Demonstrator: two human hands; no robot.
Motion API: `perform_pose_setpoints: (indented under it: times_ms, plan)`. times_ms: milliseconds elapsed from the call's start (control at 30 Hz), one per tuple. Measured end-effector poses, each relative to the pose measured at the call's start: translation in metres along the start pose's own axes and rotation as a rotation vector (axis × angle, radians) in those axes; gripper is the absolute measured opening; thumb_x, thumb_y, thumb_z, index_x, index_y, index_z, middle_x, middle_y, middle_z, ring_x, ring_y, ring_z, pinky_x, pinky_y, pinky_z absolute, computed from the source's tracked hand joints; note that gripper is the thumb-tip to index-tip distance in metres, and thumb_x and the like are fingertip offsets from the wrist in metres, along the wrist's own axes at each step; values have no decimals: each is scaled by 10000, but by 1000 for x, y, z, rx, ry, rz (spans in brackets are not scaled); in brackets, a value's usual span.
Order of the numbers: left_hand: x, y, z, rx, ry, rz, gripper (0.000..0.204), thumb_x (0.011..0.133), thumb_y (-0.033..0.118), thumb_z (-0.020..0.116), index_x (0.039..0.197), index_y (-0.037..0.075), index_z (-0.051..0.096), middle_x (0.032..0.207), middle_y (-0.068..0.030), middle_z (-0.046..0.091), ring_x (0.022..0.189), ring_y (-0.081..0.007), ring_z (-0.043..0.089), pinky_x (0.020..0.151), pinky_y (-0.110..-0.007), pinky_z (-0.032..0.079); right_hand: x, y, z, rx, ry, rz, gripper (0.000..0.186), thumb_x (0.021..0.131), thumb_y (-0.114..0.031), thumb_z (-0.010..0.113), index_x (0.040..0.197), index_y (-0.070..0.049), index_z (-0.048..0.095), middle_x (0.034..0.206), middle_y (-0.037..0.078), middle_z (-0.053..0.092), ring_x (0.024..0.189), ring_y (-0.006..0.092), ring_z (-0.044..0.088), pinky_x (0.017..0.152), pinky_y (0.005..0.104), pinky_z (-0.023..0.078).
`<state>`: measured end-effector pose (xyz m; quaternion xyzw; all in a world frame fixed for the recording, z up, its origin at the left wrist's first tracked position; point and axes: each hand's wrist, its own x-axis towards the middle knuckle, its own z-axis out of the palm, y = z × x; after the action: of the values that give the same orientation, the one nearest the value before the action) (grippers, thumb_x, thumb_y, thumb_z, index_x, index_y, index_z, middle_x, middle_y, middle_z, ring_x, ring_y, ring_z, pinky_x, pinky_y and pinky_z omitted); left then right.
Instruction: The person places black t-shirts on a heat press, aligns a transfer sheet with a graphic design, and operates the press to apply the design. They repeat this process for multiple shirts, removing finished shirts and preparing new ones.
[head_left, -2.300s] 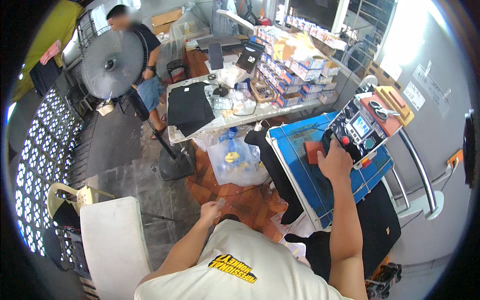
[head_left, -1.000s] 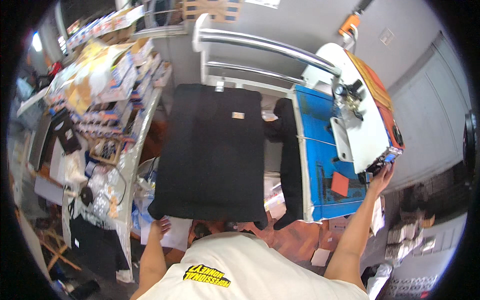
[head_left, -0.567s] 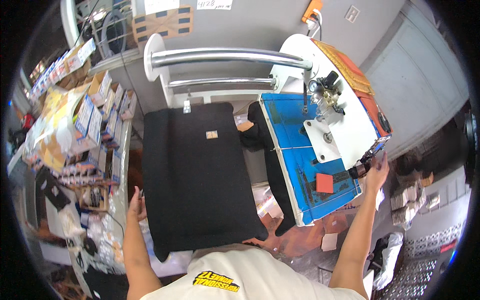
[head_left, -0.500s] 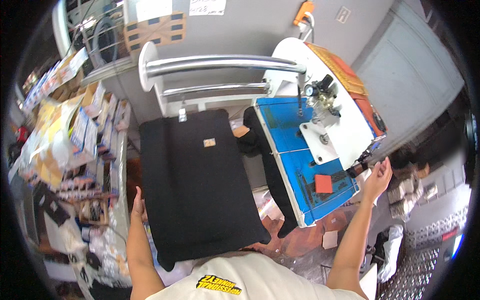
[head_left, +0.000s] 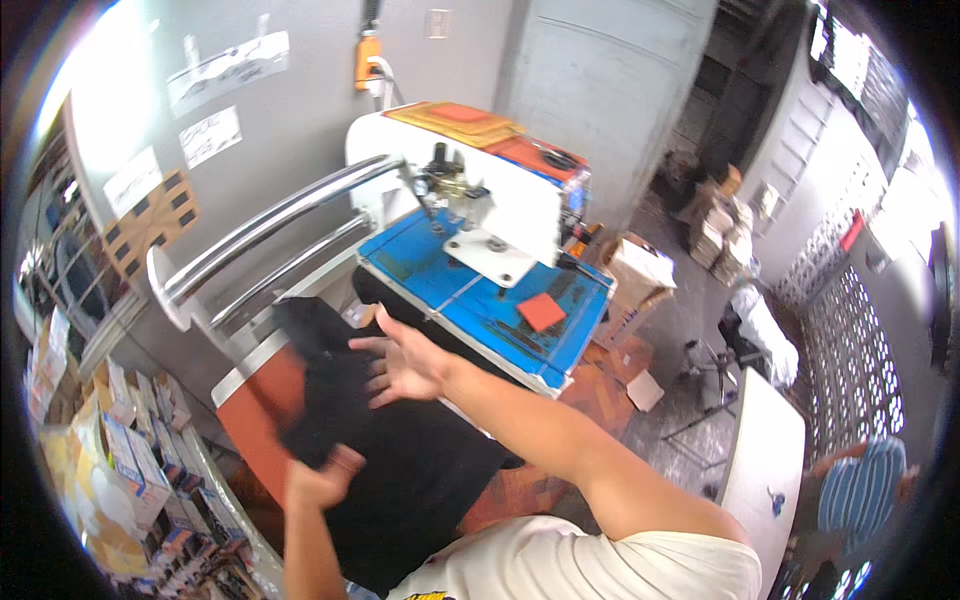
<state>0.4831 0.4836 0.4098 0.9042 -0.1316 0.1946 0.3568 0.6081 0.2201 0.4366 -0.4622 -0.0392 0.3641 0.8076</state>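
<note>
Both hands on black garment (head_left: pixel 400 470): left hand (head_left: pixel 322 480) gripping edge, right hand (head_left: pixel 405 362) spread flat; white paper labels (head_left: pixel 225 70) on wall

Daylight glared from the upper left and far right — edges bent and darkened, hands motion-blurred.

left hand (head_left: pixel 322 482) blurred, its grip on black garment (head_left: pixel 400 470) unclear, garment's lower edge hidden behind torso

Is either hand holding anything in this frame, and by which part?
The left hand grips the black garment at its left edge. The right hand is spread open over the garment, holding nothing; whether it touches the cloth cannot be told.
</note>
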Motion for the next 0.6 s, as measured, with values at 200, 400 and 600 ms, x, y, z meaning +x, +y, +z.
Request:
perform_pose_setpoints:
  times_ms: [200,400,600]
  plan:
    - [83,85,5,-330,299,453,491,889,187,748,1301,-44,612,1334,-184,652,1246,-340,622,1058,-443,488,-143,-69,99,-891,103,-223,394,796,-219,775,1054,60,676,967,92,700,873,171,634,747,343,542]
    - [93,157,198,-380,-929,710,525,742,95,807,1238,13,654,1275,-168,671,1275,-344,602,1067,-443,480,-316,-60,110,-1051,-241,-505,373,814,-227,791,1048,35,667,1000,104,716,924,222,664,814,376,535]
    - [22,257,179,-556,-1008,618,487,628,54,888,1086,68,722,1172,-127,717,1189,-346,652,1059,-468,484,-524,-28,23,-820,492,-420,464,863,-266,786,1195,36,669,1111,158,737,994,242,688,878,394,541]
